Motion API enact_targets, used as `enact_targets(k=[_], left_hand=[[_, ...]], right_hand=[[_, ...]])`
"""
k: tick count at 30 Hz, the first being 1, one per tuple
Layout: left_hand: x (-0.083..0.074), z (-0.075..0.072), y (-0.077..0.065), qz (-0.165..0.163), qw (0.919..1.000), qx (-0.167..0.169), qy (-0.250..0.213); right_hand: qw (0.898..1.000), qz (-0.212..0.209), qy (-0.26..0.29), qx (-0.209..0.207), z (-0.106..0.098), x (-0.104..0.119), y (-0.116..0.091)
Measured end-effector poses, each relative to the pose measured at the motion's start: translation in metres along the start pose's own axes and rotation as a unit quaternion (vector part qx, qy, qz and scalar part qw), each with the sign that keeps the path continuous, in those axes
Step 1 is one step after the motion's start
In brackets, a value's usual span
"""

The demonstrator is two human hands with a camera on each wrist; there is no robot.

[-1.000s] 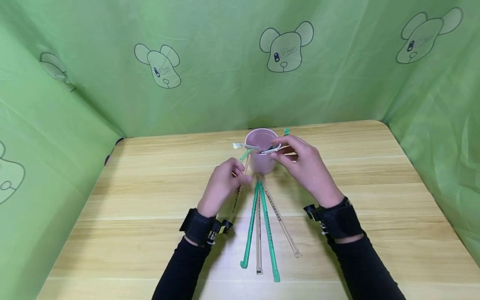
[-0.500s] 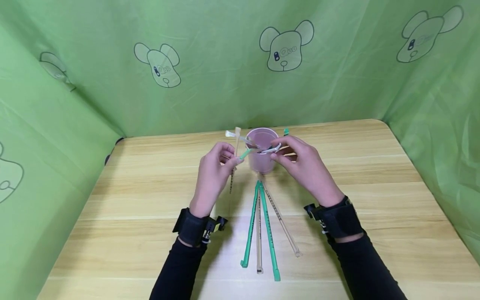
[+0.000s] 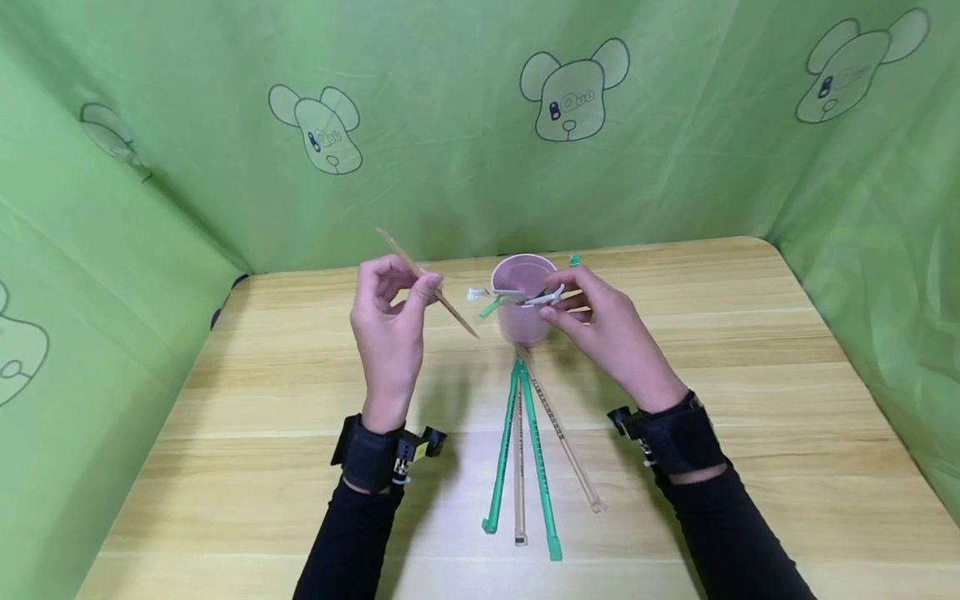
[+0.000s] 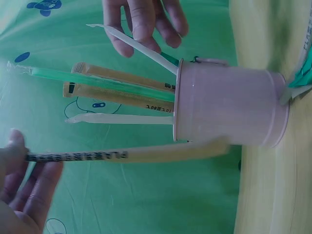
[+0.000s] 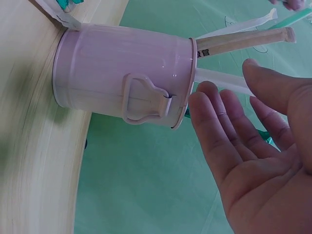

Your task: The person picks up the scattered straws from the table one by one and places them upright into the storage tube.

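The left hand [image 3: 388, 342], pinching a brown straw [image 4: 156, 154], has shifted toward the cup [image 3: 525, 329]'s nine o'clock; the right hand [image 3: 617, 337], loosely spread at three, could topple it by brushing.

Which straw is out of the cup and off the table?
The tan straw pinched in the left grip; the other straws are in the cup or on the table.

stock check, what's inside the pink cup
White straws, brown straws and green straws stick out of the cup. Their lower ends and the bottom are hidden by its wall.
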State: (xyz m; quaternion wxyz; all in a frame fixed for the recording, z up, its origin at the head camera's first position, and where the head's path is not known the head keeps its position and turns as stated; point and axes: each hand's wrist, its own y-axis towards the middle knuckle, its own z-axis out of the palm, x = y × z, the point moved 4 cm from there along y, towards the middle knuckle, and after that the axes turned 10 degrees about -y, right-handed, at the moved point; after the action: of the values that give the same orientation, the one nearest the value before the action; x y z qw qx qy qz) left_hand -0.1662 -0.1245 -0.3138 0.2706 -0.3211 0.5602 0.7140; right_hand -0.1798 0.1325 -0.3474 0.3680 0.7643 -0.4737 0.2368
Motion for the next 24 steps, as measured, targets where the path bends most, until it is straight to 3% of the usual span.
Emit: enact_targets(k=[6, 16, 24], left_hand=[[-0.006, 0.001, 0.003, 0.056, 0.9964, -0.012, -0.062], [-0.007, 0.007, 0.004, 0.101, 0.9901, -0.002, -0.098], [0.003, 0.017, -0.001, 0.086, 0.9899, 0.035, -0.106]], right_hand=[[1.0, -0.002, -0.004, 0.012, 0.002, -0.001, 0.001], [0.999, -0.004, -0.015, 0.029, 0.002, -0.001, 0.002], [0.999, 0.003, -0.021, 0.032, 0.002, -0.002, 0.0]])
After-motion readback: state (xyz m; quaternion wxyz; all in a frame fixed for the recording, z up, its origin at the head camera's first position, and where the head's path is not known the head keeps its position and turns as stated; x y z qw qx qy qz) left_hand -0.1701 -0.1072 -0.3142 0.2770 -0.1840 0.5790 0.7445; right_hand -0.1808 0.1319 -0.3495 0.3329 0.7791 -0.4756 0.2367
